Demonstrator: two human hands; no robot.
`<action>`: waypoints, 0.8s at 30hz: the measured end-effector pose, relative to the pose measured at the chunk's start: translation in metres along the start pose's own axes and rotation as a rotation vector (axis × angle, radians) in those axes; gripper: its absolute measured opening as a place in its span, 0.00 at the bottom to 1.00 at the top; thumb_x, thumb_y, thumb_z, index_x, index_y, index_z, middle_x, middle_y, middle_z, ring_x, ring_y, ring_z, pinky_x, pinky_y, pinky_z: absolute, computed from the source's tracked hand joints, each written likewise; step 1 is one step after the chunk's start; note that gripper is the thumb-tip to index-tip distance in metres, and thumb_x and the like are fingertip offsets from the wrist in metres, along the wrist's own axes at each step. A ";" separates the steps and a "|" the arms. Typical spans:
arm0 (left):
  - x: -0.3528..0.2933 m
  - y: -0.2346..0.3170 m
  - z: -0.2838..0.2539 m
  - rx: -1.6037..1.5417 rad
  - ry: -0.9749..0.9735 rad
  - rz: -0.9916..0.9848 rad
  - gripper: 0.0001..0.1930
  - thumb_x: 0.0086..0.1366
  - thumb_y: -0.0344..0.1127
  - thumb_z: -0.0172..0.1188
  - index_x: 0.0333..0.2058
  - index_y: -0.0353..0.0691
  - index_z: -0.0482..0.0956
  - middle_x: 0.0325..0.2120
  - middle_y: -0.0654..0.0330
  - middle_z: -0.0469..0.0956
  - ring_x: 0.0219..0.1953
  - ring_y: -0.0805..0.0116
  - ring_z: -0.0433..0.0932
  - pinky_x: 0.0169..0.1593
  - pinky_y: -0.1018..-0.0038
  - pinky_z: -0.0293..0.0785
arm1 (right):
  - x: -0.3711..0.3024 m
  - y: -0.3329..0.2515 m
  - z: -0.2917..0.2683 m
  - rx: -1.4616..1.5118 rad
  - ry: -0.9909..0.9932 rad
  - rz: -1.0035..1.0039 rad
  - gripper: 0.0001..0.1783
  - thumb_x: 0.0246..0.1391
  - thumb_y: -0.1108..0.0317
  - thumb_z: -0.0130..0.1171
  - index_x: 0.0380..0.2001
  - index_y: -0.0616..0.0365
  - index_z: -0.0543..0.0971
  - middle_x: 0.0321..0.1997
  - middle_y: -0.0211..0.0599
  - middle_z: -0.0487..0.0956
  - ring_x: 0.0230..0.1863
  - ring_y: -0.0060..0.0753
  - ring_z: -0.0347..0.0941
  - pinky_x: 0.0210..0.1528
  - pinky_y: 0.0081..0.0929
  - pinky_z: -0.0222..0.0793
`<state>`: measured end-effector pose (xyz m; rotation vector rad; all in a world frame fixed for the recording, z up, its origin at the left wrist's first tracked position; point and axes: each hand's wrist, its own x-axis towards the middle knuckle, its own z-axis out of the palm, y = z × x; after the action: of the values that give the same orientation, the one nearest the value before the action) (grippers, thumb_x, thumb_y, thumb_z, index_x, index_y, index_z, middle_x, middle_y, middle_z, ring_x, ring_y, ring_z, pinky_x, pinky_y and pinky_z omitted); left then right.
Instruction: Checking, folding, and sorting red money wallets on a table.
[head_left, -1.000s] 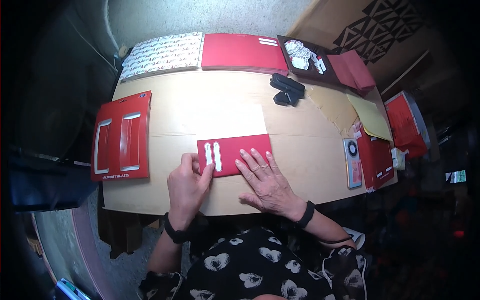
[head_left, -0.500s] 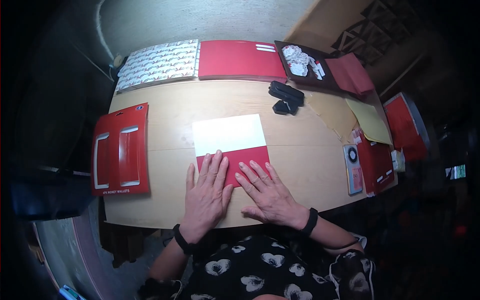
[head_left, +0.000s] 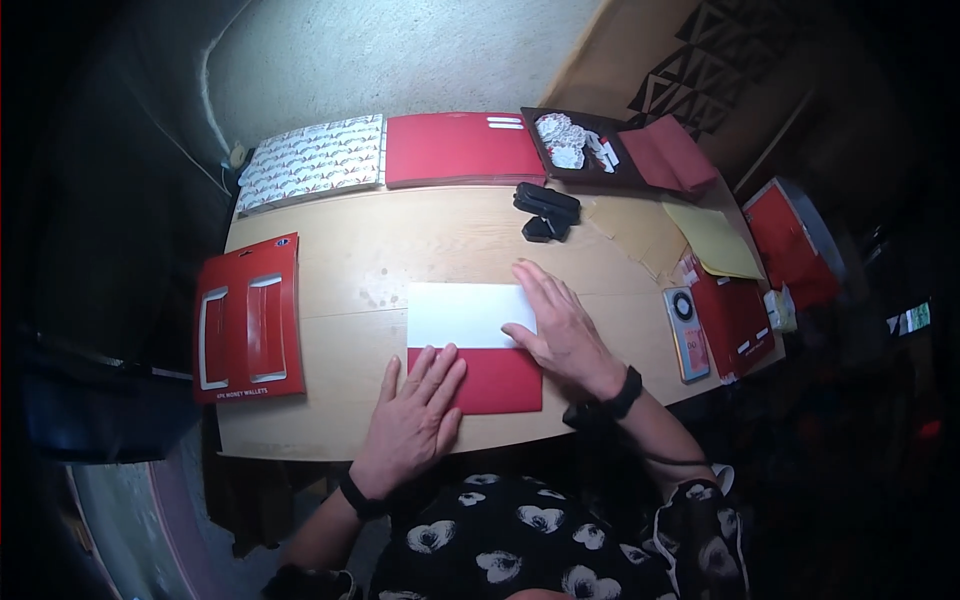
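Observation:
A partly folded paper sheet lies in front of me on the table, its far part white (head_left: pixel 462 315) and its near flap red (head_left: pixel 502 388). My left hand (head_left: pixel 408 425) rests flat on the left side of the red flap, fingers stretched forward. Over the sheet's right edge is my right hand (head_left: pixel 568 335), open, with the thumb apart on the white part and the long fingers extended past the far right corner. Whether those fingertips touch the paper or the table, I cannot tell.
A red cardboard pack with cut-outs (head_left: pixel 247 320) lies left. Along the back are a patterned stack (head_left: pixel 315 155), a red sheet stack (head_left: pixel 460 150) and a dark tray (head_left: pixel 610 178) of labels. A black stapler (head_left: pixel 546 202), phone (head_left: pixel 687 335), yellow paper (head_left: pixel 712 240) and red packets (head_left: pixel 725 315) lie right.
The sheet now sits lower in view and straighter, with its red flap reaching further right of my left hand. My right hand has moved off the red flap, up to the white part's right edge.

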<state>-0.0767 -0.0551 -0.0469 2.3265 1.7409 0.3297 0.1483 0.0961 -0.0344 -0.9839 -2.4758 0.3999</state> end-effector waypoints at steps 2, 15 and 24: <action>-0.009 0.004 -0.005 -0.042 -0.007 0.046 0.30 0.71 0.43 0.49 0.70 0.42 0.59 0.73 0.55 0.54 0.75 0.55 0.51 0.74 0.49 0.40 | 0.002 -0.002 0.002 0.006 -0.050 0.021 0.37 0.52 0.59 0.67 0.60 0.67 0.67 0.60 0.56 0.69 0.61 0.57 0.66 0.63 0.45 0.62; -0.007 0.002 0.000 -0.086 0.039 0.022 0.28 0.72 0.47 0.51 0.67 0.43 0.63 0.71 0.56 0.58 0.73 0.54 0.54 0.75 0.50 0.41 | 0.033 0.011 -0.007 0.058 -0.271 0.300 0.23 0.44 0.53 0.72 0.36 0.60 0.81 0.31 0.46 0.79 0.35 0.46 0.77 0.41 0.39 0.71; -0.003 -0.004 0.007 -0.151 0.144 0.025 0.26 0.68 0.49 0.58 0.62 0.48 0.72 0.67 0.51 0.62 0.71 0.51 0.57 0.71 0.47 0.46 | 0.012 -0.014 -0.031 0.625 -0.342 0.282 0.07 0.60 0.73 0.60 0.38 0.65 0.74 0.32 0.39 0.82 0.39 0.24 0.80 0.42 0.27 0.73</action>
<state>-0.0790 -0.0569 -0.0547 2.2684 1.6853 0.6250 0.1484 0.0977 0.0018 -1.0430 -2.2328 1.4325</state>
